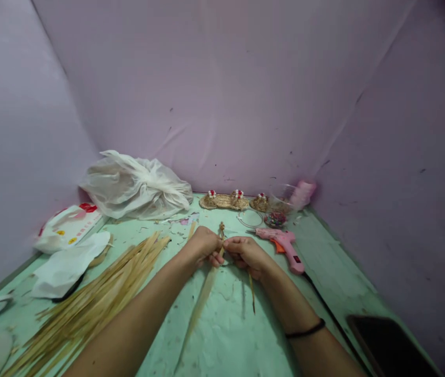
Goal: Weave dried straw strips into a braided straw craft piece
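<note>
My left hand and my right hand meet above the middle of the green table, fingers pinched close together. Between them is a pale dried leaf strip, whose long tail hangs down toward me from under my left hand. A small knotted or braided end pokes up just beyond my fingertips. From beneath my right hand a thin darker strip end hangs down. My fingers hide where the strips come together. On the left lies a loose bundle of dried leaf strips.
Right of my hands lies a pink glue gun with its black cord. Behind are woven pieces with red-and-white beads, a wire ring and a clear cup. A white plastic bag sits back left; a dark phone-like slab lies front right.
</note>
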Demonstrator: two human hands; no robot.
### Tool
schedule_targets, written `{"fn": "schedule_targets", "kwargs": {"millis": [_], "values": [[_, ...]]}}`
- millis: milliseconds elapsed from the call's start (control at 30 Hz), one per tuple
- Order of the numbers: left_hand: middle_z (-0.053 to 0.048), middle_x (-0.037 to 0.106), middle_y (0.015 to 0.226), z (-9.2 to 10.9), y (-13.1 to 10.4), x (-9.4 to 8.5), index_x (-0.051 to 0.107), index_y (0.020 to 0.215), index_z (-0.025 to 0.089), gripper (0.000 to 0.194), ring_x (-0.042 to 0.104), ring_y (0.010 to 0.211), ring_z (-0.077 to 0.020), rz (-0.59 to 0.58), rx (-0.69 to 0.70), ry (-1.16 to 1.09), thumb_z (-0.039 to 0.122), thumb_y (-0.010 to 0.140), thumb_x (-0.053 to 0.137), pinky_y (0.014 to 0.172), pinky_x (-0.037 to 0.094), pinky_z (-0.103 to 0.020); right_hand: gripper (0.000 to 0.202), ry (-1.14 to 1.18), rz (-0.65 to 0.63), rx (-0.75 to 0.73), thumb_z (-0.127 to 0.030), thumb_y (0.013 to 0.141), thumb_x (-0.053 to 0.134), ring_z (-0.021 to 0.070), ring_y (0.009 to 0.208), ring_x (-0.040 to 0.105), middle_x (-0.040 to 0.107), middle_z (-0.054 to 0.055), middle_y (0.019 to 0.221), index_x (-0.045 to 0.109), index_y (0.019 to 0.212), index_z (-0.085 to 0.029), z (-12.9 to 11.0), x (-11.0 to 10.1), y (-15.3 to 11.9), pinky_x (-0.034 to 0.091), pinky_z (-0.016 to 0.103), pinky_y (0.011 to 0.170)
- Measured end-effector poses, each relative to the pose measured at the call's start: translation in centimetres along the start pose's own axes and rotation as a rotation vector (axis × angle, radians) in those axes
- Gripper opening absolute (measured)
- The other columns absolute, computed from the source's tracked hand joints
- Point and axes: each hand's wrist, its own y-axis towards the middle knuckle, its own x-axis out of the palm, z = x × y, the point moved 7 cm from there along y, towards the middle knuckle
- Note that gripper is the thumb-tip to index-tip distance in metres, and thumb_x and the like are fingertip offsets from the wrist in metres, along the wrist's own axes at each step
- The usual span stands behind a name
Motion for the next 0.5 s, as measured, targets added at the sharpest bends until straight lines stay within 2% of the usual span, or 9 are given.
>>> {"fn": "schedule_targets", "kwargs": {"millis": [100, 200, 267, 367, 433, 500], "values": [[0.001, 0.051, 0.042, -0.7, 0.8, -2.7, 0.062, 0.072, 0.011, 0.014, 0.046, 0.038, -0.0107, 0.088, 0.040, 0.069, 0.011, 0.062, 0.051, 0.040, 0.035, -0.021, 0.013, -0.011, 0.019, 0.010, -0.024, 0.056, 0.061, 0.0025, 0.035, 0.019, 0.030, -0.010, 0.039, 0.055, 0.062, -0.014, 0.1, -0.1, 0.1, 0.008, 0.020, 0.036], [0.002, 0.051, 0.043, -1.1, 1.0, -4.8, 0.061, 0.057, 0.014, 0.006, 0.047, 0.044, -0.0118, 0.152, 0.090, 0.200, 0.012, 0.053, 0.056, 0.045, 0.034, -0.022, 0.011, -0.023, 0.042, 0.026, -0.021, 0.056, 0.060, 0.0024, 0.034, 0.018, 0.030, -0.010, 0.039, 0.056, 0.061, -0.013, 0.3, -0.3, 0.2, 0.009, 0.020, 0.036], [-0.001, 0.052, 0.045, -1.3, 1.0, -4.7, 0.058, 0.047, 0.016, 0.003, 0.050, 0.050, -0.0154, 0.165, 0.110, 0.288, 0.014, 0.049, 0.060, 0.048, 0.033, -0.025, 0.010, -0.033, 0.052, 0.027, -0.021, 0.056, 0.060, 0.0023, 0.034, 0.018, 0.030, -0.010, 0.039, 0.056, 0.061, -0.013, 0.3, -0.2, 0.2, 0.009, 0.020, 0.036], [-0.006, 0.055, 0.049, -1.5, 1.0, -3.6, 0.055, 0.042, 0.018, 0.009, 0.054, 0.060, -0.0215, 0.221, 0.134, 0.373, 0.018, 0.047, 0.062, 0.053, 0.033, -0.028, 0.009, -0.047, 0.064, 0.026, -0.021, 0.057, 0.059, 0.0026, 0.034, 0.019, 0.031, -0.010, 0.039, 0.055, 0.059, -0.013, 0.2, -0.2, 0.1, 0.009, 0.020, 0.036], [-0.008, 0.056, 0.052, -1.5, 1.1, -3.0, 0.053, 0.041, 0.019, 0.011, 0.055, 0.064, -0.0227, 0.247, 0.160, 0.386, 0.019, 0.048, 0.061, 0.055, 0.033, -0.028, 0.009, -0.053, 0.070, 0.025, -0.021, 0.057, 0.059, 0.0028, 0.034, 0.019, 0.031, -0.010, 0.039, 0.055, 0.059, -0.014, 0.1, -0.2, 0.0, 0.009, 0.020, 0.036], [-0.007, 0.056, 0.051, -1.3, 1.2, -2.7, 0.054, 0.042, 0.019, 0.010, 0.054, 0.062, -0.0212, 0.225, 0.195, 0.361, 0.020, 0.049, 0.060, 0.055, 0.033, -0.027, 0.009, -0.059, 0.071, 0.025, -0.022, 0.057, 0.060, 0.0028, 0.034, 0.018, 0.031, -0.010, 0.039, 0.055, 0.058, -0.014, 0.1, -0.2, 0.0, 0.009, 0.020, 0.036]]}}
